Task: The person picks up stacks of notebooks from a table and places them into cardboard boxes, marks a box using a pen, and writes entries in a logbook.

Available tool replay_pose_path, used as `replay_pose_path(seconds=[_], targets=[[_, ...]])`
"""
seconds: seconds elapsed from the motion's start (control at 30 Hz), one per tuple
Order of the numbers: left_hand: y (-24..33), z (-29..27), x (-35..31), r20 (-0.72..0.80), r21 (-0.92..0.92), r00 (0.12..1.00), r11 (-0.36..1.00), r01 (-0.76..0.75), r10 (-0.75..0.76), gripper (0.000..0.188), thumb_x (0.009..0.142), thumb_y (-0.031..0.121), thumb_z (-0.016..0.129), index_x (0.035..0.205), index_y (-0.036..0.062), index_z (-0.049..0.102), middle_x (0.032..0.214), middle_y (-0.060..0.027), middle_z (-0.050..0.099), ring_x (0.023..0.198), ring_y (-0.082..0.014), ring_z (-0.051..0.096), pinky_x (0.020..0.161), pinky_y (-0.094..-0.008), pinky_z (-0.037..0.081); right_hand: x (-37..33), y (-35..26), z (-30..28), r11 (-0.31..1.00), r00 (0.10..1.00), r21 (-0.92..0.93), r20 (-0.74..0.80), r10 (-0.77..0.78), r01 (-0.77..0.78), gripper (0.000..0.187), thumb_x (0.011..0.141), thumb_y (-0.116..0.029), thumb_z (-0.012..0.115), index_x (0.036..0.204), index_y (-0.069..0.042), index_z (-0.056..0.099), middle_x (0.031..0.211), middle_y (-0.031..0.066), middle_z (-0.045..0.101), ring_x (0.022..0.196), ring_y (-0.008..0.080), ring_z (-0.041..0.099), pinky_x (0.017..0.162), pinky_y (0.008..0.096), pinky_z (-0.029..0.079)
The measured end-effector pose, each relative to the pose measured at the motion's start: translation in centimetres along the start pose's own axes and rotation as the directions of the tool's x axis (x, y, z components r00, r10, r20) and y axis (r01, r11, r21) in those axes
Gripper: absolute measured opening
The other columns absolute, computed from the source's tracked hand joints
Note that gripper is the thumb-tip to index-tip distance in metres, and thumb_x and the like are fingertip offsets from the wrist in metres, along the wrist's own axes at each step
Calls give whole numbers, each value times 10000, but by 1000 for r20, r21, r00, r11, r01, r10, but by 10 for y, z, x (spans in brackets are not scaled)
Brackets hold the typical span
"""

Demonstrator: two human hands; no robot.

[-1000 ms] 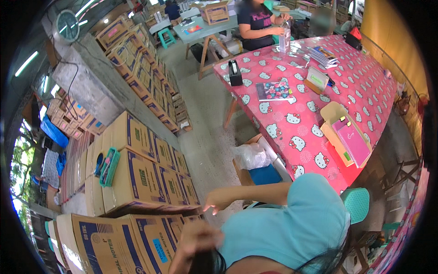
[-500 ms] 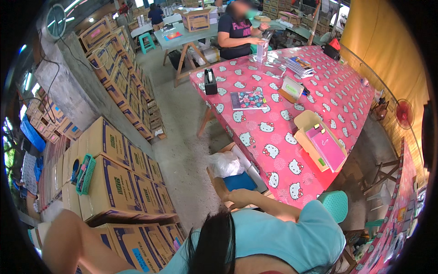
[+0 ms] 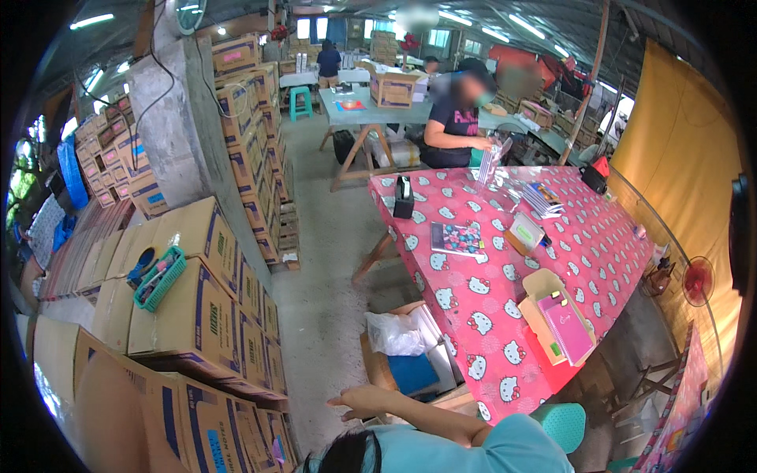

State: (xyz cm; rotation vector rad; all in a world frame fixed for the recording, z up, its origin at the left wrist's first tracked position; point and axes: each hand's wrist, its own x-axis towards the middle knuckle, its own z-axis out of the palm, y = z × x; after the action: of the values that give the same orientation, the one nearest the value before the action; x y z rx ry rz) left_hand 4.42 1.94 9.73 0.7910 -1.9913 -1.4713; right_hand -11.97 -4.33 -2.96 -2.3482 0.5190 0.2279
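My right hand (image 3: 359, 401) reaches out low across the front, palm down, fingers stretched to the left and apparently holding nothing. Just beyond it on the floor stands an open carton (image 3: 376, 365). Inside are a crumpled clear plastic bag (image 3: 393, 334), a flat blue item (image 3: 411, 373) and white pieces along the right side. My left arm (image 3: 110, 414) shows blurred at the lower left, in front of stacked cartons (image 3: 189, 327); its hand is out of view. To the right, the pink-covered table (image 3: 498, 319) bears a small open box (image 3: 538, 281) with pink spiral notebooks (image 3: 569, 327).
A green basket (image 3: 160, 280) sits atop the cartons. Farther along the table are a floral notebook (image 3: 457, 239), a black tape dispenser (image 3: 403, 197) and stacked booklets (image 3: 542, 199). A co-worker (image 3: 453, 126) handles clear-wrapped items at the far edge. A teal stool (image 3: 561, 424) stands near me.
The view has tipped upward, so the table and cartons sit lower in it. My right hand has moved left, with its fingers now extended.
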Motion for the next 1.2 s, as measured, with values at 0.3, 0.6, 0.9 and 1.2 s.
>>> replay_pose_path(seconds=[0.3, 0.6, 0.9, 1.2], targets=[[113, -41, -66, -137, -429, 760, 653, -624, 635, 556, 842, 408, 555, 1280, 95, 414, 1125, -210, 594, 1271, -371, 265, 1056, -473, 134, 53, 176, 198, 804, 877, 376, 52, 478, -461, 437, 768, -350, 649, 1133, -114, 592, 1020, 167, 627, 893, 291, 600, 778, 420, 474], [111, -46, -79, -242, -703, 227, -10, -711, 943, 627, 852, 502, 551, 1307, 104, 388, 1105, -222, 605, 1342, -399, 188, 1107, -513, 38, -100, 145, 334, -147, 321, 772, 420, 849, -619, 438, 787, -403, 697, 1158, -199, 585, 851, 65, 629, 837, 268, 637, 771, 498, 475], [138, -103, -110, -242, -705, 472, 181, -686, 848, 598, 850, 522, 540, 1255, 89, 465, 1085, -172, 628, 1264, -412, 339, 1093, -562, 20, -60, 205, 341, -311, 429, 697, 669, 607, -646, 283, 826, -373, 635, 1067, -223, 617, 740, 12, 611, 642, 213, 614, 630, 493, 453], [114, -190, -24, -520, -318, 535, 430, -845, 666, 636, 911, 548, 369, 1359, 99, 333, 1105, -94, 601, 1215, -269, 427, 1117, -525, 101, 91, 302, 131, 150, 496, 701, 321, 806, -697, 525, 810, -458, 634, 1246, -186, 525, 915, 53, 636, 716, 198, 634, 601, 354, 477]])
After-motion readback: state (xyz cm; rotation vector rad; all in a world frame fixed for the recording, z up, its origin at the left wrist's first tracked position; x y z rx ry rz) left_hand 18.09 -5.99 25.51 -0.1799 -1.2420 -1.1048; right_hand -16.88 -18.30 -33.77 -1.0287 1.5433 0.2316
